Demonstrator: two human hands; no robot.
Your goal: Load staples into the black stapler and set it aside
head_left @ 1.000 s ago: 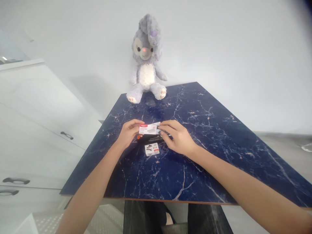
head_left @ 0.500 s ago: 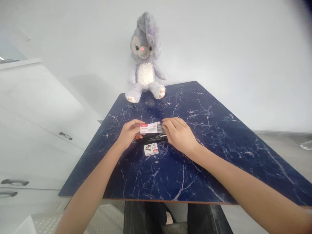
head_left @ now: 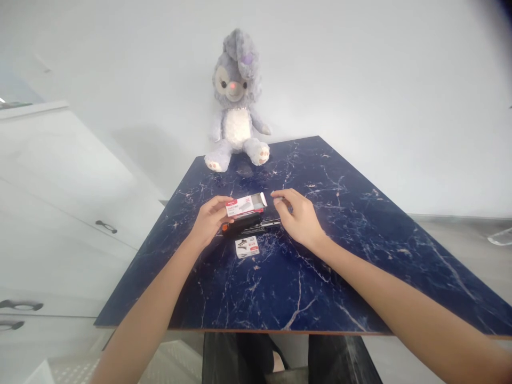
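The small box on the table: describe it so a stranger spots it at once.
On the blue table, find the black stapler. On its near side sits a small white box with a dark picture; unlike the longer box in the left hand, it lies untouched.

The larger box (head_left: 239, 206) looks like smooth card, the stapler (head_left: 259, 229) partly shiny metal, the tabletop (head_left: 344, 261) glossy, the toy (head_left: 238, 128) fluffy.

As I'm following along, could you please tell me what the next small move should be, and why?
Probably, the left hand should lay the white-and-red box on the tabletop: the right hand is clear of its open end, and holding it keeps the left hand busy near the black stapler. Whether the right hand holds anything is too small to tell.
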